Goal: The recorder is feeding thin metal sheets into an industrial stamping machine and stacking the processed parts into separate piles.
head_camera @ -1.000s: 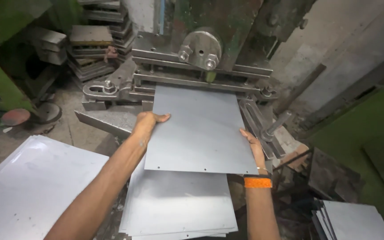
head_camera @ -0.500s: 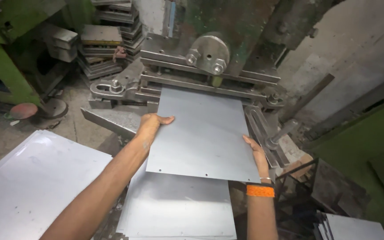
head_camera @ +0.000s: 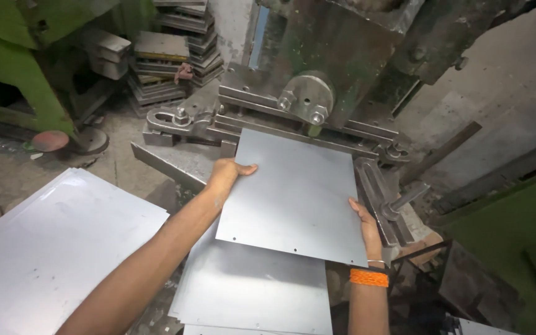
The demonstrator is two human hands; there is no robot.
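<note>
A grey metal sheet (head_camera: 293,192) lies flat with its far edge under the jaw of a green press machine (head_camera: 336,56). Small holes run along the sheet's near edge. My left hand (head_camera: 227,175) grips its left edge, thumb on top. My right hand (head_camera: 367,226) holds its right edge near the front corner; an orange band is on that wrist. Below the held sheet lies a stack of like sheets (head_camera: 255,294).
A second pile of metal sheets (head_camera: 51,248) lies at the left. Stacked metal blocks (head_camera: 169,56) stand behind on the dusty floor. A green machine frame (head_camera: 13,68) is at far left. Clamps and a bolt (head_camera: 398,201) sit right of the sheet.
The view has shifted a little; the sheet has stayed at the press jaw with both hands on its edges, the left hand curling further over the edge.
</note>
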